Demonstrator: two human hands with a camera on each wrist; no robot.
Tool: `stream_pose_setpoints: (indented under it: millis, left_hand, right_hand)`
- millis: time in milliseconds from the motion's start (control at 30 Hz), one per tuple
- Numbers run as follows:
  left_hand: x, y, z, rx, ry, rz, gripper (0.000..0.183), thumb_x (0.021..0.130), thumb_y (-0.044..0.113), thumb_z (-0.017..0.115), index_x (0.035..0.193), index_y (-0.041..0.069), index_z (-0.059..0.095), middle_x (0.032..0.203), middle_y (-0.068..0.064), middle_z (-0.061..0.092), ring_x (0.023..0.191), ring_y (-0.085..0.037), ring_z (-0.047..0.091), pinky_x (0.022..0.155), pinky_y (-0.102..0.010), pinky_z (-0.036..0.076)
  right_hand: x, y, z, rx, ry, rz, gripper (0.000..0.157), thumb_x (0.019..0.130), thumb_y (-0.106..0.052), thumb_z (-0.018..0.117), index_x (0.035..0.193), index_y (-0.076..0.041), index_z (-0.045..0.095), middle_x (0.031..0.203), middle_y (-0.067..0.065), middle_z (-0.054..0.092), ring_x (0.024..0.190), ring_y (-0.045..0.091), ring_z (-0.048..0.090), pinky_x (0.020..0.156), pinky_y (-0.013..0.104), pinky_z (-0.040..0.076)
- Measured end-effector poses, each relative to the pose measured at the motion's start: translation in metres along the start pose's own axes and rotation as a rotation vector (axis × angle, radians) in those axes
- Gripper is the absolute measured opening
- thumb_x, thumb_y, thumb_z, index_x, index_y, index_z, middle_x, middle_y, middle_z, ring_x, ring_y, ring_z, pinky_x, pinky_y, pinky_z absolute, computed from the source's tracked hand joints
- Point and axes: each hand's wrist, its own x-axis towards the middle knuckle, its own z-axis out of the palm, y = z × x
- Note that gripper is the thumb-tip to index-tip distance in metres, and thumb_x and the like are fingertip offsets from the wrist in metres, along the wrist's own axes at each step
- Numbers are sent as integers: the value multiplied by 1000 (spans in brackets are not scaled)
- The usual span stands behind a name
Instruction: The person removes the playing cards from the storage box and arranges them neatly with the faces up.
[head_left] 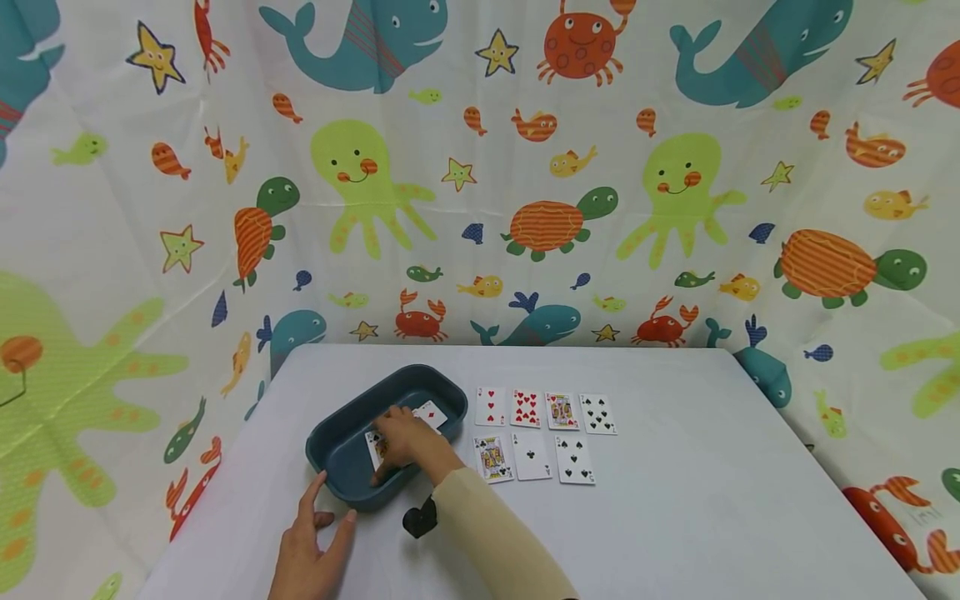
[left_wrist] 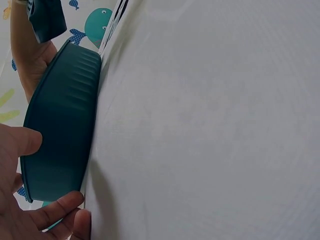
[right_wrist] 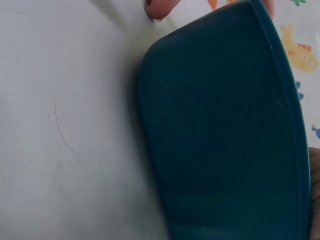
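Observation:
A dark teal oval tub (head_left: 348, 408) stands on the white table. Inside it lie a face card (head_left: 374, 450) and a card with a red diamond (head_left: 430, 414). My right hand (head_left: 405, 442) reaches over the rim into the tub, its thumb and fingers spread apart over the face card and partly covering it. At the tub's near left end is my left hand (head_left: 311, 542), thumb and fingers apart about the corner. The left wrist view has its thumb (left_wrist: 27, 141) at the tub's outer wall and other fingertips low by its base.
Right of the tub, several playing cards (head_left: 531, 457) lie face up in two rows, hearts and black suits among them. A dark wrist device (head_left: 420, 518) hangs under the right wrist. A curtain (head_left: 450, 225) with sea animals hangs behind the table (head_left: 675, 467).

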Motion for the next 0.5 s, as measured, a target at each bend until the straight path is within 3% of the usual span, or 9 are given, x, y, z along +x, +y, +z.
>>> stream_pose_setpoints:
  millis: [500]
  left_hand:
    - [-1,-2,1,-5,15,8,79,102,37,60,161,8,16,123,-34,65,120,-54,56,100,-70,41]
  right_hand:
    - [2,-3,1,-34,-17,18,91,63,-52,95,141,-25,59,129,-4,51,112,11,41,102,26,42]
